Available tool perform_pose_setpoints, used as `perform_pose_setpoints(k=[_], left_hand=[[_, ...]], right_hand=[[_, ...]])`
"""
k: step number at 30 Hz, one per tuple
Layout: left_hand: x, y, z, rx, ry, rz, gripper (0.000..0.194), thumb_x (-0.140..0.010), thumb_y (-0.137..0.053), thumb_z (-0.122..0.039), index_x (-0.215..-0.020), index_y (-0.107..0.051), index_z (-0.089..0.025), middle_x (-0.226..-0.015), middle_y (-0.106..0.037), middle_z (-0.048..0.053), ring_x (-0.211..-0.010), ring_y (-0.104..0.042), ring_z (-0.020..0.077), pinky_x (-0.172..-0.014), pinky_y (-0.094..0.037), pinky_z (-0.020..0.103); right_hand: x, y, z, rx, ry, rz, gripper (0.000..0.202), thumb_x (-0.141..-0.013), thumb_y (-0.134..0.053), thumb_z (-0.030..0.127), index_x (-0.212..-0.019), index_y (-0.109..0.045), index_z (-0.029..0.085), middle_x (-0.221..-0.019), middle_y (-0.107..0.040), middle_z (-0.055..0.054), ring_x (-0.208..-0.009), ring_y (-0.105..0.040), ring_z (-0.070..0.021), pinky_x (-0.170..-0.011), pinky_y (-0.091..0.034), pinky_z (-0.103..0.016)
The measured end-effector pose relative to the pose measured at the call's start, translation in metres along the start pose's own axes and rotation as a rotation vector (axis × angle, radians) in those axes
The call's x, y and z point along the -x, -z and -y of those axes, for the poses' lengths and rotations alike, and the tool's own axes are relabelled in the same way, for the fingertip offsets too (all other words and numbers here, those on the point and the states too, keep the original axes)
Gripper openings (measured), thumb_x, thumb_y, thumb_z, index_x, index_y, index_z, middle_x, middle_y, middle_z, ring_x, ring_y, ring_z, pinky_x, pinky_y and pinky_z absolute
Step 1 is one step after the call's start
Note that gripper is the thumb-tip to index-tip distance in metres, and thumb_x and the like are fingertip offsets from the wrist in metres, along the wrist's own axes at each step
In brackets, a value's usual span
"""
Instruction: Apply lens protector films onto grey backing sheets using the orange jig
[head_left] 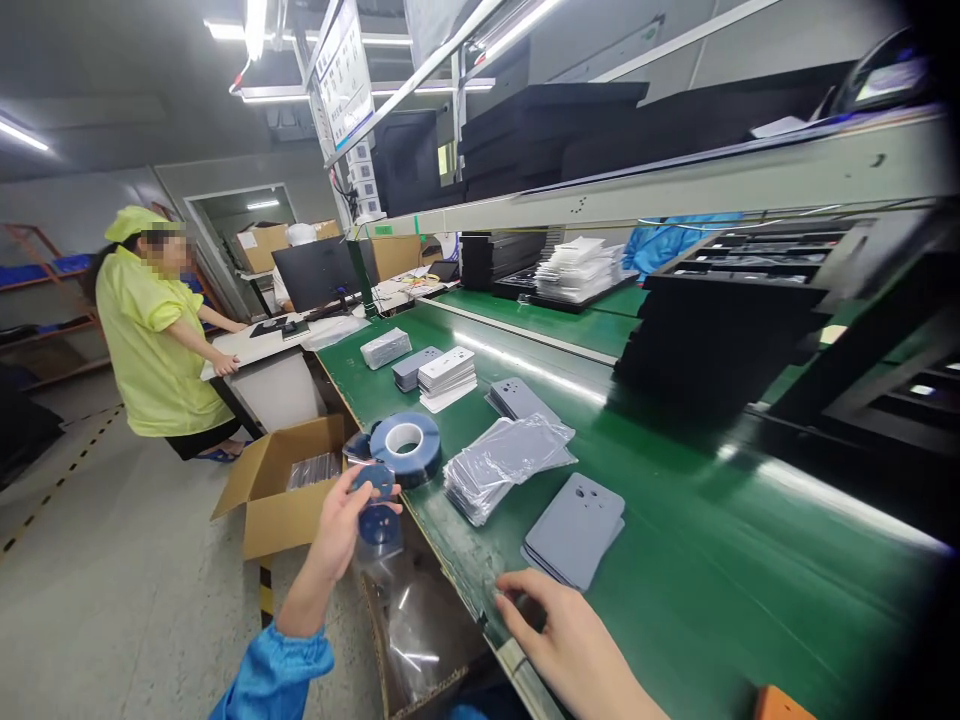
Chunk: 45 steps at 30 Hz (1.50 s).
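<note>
Small blue tape roll (pixel 377 505): round, flat, with a dark centre hole, held upright off the counter's edge, face turned toward the camera, pinched at its top rim. Sat just at 7 o'clock of the large blue tape roll (pixel 406 447). Grey flat panels (pixel 575 527) lay stacked at 3 o'clock of it, holes near their top edge.
</note>
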<state>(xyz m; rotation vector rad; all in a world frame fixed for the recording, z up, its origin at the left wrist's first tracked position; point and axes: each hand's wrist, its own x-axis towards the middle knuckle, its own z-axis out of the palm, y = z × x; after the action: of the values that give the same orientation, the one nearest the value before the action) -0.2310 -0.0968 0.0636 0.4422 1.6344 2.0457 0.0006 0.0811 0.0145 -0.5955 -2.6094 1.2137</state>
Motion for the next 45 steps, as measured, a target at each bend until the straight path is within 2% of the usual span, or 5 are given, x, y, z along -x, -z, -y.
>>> perform_pose_setpoints(k=[10,27,35,41,45], left_hand=[[0.052,-0.073,0.049,0.111,0.256,0.213,0.05,-0.079,-0.083,-0.05,-0.113,-0.077,-0.015,-0.126,-0.073,0.016,-0.112,-0.071,0.0314,-0.09,-0.058,0.037],[0.034,-0.069,0.13,0.22,0.274,-0.012,0.083,-0.054,-0.083,-0.081,-0.1,-0.077,-0.012,-0.102,-0.074,0.019,-0.092,-0.07,0.0311,-0.08,-0.058,0.044],[0.062,-0.062,0.084,-0.176,-0.543,-0.339,0.04,-0.079,-0.081,-0.055,-0.087,-0.055,-0.027,-0.081,-0.053,0.0,-0.077,-0.052,0.0179,-0.072,-0.045,0.03],[0.091,-0.092,0.097,-0.351,-0.016,0.488,0.031,-0.095,-0.062,-0.05,-0.094,-0.07,-0.02,-0.073,-0.065,0.005,-0.064,-0.058,0.0173,-0.059,-0.045,0.028],[0.096,-0.139,0.121,-0.392,0.154,0.704,0.035,-0.096,-0.061,-0.051,-0.098,-0.074,-0.018,-0.088,-0.073,0.009,-0.075,-0.067,0.0203,-0.063,-0.05,0.027]], right_hand=[[0.009,-0.002,0.007,-0.061,0.404,-0.363,0.029,-0.101,-0.055,0.026,-0.128,-0.065,0.025,-0.126,-0.067,-0.01,-0.114,-0.067,-0.022,-0.097,-0.058,-0.037],[-0.044,-0.018,-0.004,0.168,0.624,-0.334,0.027,-0.093,-0.053,0.013,-0.106,-0.072,0.026,-0.101,-0.074,-0.007,-0.085,-0.072,-0.0203,-0.075,-0.063,-0.031],[0.029,0.03,-0.007,0.065,0.523,-0.383,0.022,-0.094,-0.054,0.014,-0.101,-0.073,0.024,-0.086,-0.071,-0.006,-0.072,-0.071,-0.0161,-0.065,-0.06,-0.023],[0.107,0.069,-0.026,0.023,0.355,-0.435,0.023,-0.095,-0.061,0.018,-0.113,-0.076,0.023,-0.089,-0.075,-0.007,-0.076,-0.071,-0.0156,-0.068,-0.058,-0.024],[0.149,0.08,-0.054,0.1,0.299,-0.52,0.023,-0.097,-0.058,0.02,-0.108,-0.078,0.021,-0.083,-0.074,-0.007,-0.071,-0.068,-0.0157,-0.063,-0.055,-0.026]])
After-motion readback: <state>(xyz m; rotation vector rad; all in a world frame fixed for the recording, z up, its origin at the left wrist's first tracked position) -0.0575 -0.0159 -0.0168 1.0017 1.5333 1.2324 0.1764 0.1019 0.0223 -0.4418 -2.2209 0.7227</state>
